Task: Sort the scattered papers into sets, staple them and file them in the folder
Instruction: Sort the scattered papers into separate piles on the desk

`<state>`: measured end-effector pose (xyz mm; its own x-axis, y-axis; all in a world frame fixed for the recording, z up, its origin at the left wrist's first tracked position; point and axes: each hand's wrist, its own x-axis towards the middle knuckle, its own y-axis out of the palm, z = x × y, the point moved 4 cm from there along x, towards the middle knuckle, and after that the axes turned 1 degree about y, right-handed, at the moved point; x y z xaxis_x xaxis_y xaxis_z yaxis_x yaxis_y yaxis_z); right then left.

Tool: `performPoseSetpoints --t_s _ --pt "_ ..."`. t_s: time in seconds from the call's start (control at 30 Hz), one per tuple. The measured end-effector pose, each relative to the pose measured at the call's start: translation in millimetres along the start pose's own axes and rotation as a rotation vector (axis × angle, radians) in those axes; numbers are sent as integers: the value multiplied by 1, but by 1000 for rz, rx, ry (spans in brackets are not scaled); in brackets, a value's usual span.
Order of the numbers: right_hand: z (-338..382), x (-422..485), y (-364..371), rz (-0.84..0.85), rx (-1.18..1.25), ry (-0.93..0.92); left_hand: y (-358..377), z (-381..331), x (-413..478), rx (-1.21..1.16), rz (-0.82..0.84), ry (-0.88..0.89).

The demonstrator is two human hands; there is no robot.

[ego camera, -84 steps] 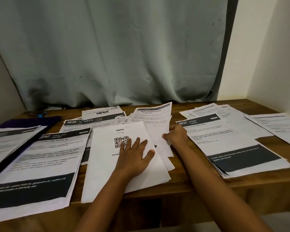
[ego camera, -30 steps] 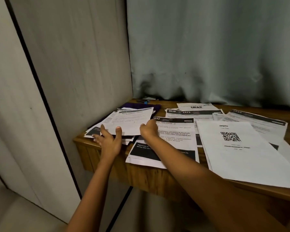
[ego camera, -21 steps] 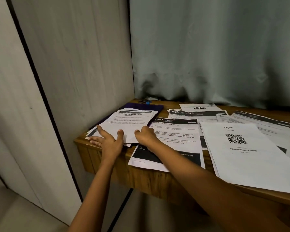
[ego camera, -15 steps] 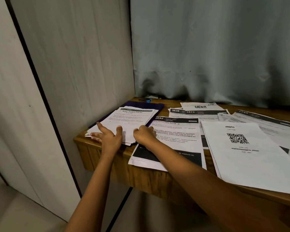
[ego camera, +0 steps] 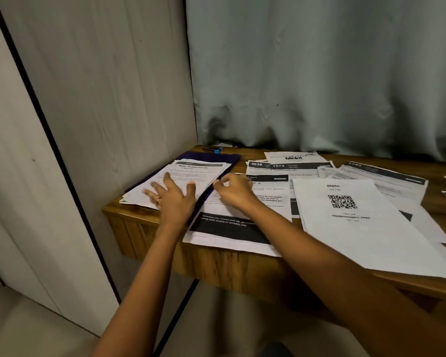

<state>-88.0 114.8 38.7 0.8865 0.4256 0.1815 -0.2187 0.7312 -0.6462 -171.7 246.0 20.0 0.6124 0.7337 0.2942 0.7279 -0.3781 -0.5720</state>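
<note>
Wooden desk beneath white papers, black header bands, purple folder

Left arm, right arm: both bare up to picture edge, long and thin. Small shiny ring on one finger of left hand. Plain bare fingers on right hand.

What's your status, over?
Left hand flat on stack. Right hand curled beside it, grip unclear. Stack lies on purple folder; stapler untouched behind.
</note>
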Motion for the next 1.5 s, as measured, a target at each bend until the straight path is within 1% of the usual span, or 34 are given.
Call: performPoseSetpoints --t_s 0.1,0.2,0.37,0.6,0.73,0.8,0.93,1.0,1.27,1.5 --pt "-31 -5 -38 -95 -4 -41 16 -33 -21 -25 34 151" --pt "-67 -9 -79 -188 -31 -28 41 -66 -45 -38 109 267" --pt "-133 -21 -148 -332 -49 145 88 -115 -88 -84 271 434" --pt "-224 -37 -233 -516 -179 461 146 -157 -132 -90 458 582" --pt "-263 -44 -260 -571 -226 588 171 -166 -146 -16 543 665" --pt "-274 -46 -268 -609 -222 584 184 -165 -152 81 595 702" --pt "-285 -44 -274 -651 -112 543 204 -155 -154 336 667 727" --pt "-288 -41 -275 -650 -112 560 208 -152 -153 392 684 720" --pt "-292 -33 -280 -613 -106 662 211 -149 -153 407 655 729" --pt "-294 -37 -279 -644 -22 607 210 -150 -153 386 642 737"
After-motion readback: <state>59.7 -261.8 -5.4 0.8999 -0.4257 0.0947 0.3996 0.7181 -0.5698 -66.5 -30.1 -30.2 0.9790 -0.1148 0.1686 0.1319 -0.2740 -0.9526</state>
